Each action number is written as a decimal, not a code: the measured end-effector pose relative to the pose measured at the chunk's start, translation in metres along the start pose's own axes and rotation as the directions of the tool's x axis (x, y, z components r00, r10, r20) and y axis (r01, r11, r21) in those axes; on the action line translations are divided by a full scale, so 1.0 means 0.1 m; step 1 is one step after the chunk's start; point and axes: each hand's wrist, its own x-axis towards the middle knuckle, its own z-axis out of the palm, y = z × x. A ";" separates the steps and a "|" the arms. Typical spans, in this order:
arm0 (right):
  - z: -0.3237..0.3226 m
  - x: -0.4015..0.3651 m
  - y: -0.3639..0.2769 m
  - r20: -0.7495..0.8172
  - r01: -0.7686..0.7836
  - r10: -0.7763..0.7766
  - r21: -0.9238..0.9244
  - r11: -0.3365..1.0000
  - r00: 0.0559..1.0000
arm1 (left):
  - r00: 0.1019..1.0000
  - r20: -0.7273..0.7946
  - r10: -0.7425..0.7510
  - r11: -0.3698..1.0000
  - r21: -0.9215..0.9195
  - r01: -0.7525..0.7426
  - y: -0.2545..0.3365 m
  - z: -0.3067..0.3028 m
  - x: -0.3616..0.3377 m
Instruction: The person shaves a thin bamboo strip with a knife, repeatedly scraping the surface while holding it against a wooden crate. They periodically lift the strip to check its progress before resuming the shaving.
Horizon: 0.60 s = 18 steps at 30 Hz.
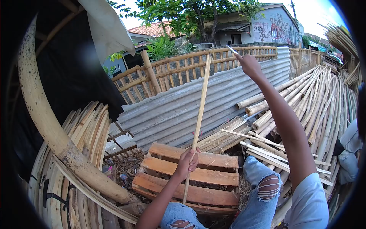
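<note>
The left hand [188, 163] clamps the lower part of a bamboo strip [202, 103] rising tilted above the slatted crate [217, 175]; the right hand [249, 65], higher, is closed on what is probably a knife [231, 49], partly hidden. Corrugated sheeting [228, 99] stands behind the crate, bamboo poles [305, 100] lie right of it, and a person [349, 152] there is cut off.

Sky [320, 15]: bright, blown out to white; daylight from above.
Black sheet [82, 72]: deep shade, detail lost, hazy pale smudge over it.
Metal sheeting [183, 110]: soft, even light.
Crate slats [217, 174]: warm, bright tops, dark gaps between.
Strip [201, 110]: well lit, edges readable.
Pole [44, 114]: bowed, wide-lens distortion.
Wall writing [280, 28]: small, slightly soft.
Corners: black, round vignette.
</note>
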 end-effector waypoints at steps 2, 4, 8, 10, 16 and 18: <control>0.13 -0.06 0.16 -0.177 0.068 -0.050 0.095 0.993 0.983 | 1.000 -0.025 0.001 1.000 -0.001 -0.001 0.02 -0.04 -0.01; 0.08 -0.31 -0.05 0.125 -0.314 0.292 0.509 0.801 0.948 | 0.999 -0.036 0.007 1.000 -0.017 -0.007 0.02 -0.05 0.01; 0.06 -1.10 -0.67 0.169 -0.269 0.218 0.749 0.605 0.961 | 1.000 -0.008 0.009 1.000 0.019 -0.009 0.01 -0.03 0.00; -0.20 -1.31 -0.95 0.123 -0.167 0.114 0.772 0.613 0.986 | 1.000 -0.024 0.011 0.999 0.045 -0.010 0.01 -0.02 0.01; -0.46 -1.39 -1.50 0.113 0.385 -0.472 0.430 0.816 0.874 | 0.999 -0.033 0.034 0.994 0.108 -0.030 -0.02 0.07 0.00; -0.44 -1.28 -1.51 0.191 0.476 -0.560 0.354 0.805 0.806 | 0.996 -0.072 0.060 0.988 0.149 -0.049 -0.08 0.08 0.01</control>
